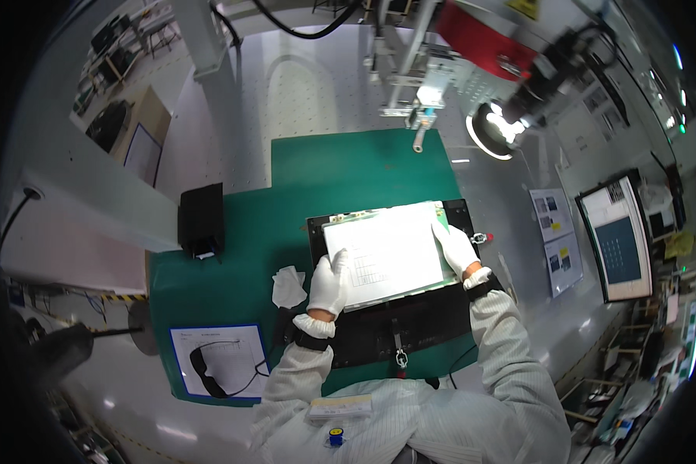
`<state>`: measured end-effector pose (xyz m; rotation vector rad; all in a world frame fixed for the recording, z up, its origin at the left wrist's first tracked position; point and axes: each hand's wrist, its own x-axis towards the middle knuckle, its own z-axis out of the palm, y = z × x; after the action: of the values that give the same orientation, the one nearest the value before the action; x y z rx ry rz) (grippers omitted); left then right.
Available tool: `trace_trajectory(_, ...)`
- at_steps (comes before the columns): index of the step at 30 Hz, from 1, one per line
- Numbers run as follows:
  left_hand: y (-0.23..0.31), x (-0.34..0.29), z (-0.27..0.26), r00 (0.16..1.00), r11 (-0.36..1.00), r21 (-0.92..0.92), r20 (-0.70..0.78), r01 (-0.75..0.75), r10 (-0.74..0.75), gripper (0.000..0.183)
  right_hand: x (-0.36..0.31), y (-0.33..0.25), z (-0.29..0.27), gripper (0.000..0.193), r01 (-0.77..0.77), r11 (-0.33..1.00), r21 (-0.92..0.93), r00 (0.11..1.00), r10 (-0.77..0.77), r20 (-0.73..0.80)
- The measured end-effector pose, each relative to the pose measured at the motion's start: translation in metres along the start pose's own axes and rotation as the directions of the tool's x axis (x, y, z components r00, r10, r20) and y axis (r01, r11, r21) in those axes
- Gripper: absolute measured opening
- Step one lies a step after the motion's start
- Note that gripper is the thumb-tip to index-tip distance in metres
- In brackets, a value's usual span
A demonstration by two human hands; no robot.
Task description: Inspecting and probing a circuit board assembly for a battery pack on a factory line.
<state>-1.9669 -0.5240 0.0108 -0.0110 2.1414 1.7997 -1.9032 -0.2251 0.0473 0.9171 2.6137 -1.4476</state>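
Observation:
Both hands wear white gloves. A bright white sheet (pixel 390 251) with a printed grid lies over a flat green-edged circuit board (pixel 451 272), whose rim shows at the right side and the upper corners. My left hand (pixel 329 284) grips the left edge, thumb over the sheet. At the right edge, my right hand (pixel 456 249) holds the board with its fingers along the side; part of its grip is hidden underneath. Beneath the board is a black fixture plate (pixel 394 329) with a metal toggle clamp (pixel 400 352) at the front and a red-tipped clamp (pixel 481 238) at the right.
A green mat (pixel 348 166) covers the bench. To the left are a black box (pixel 201 219), a crumpled white cloth (pixel 288 288), and dark glasses (pixel 209 371) on a blue-edged sheet. A machine head (pixel 421 116) and a lit ring lamp (pixel 493 130) hang beyond; a monitor (pixel 617 236) stands right.

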Motion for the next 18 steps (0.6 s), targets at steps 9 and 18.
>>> trace_trajectory(9, 0.073, -0.113, 0.017, 0.924, 0.938, 0.129, -0.173, -0.323, 0.342, 0.020, -0.070, 0.031, -0.006, 0.050, 0.037, 0.987, 0.155, 0.994, -0.020, -0.109)
trace_trajectory(18, 0.016, -0.203, 0.073, 0.804, 0.823, 0.431, 0.592, -0.369, 0.050, 0.034, -0.194, 0.119, -0.043, 0.047, 0.060, 0.854, 0.516, 0.998, -0.032, -0.063)
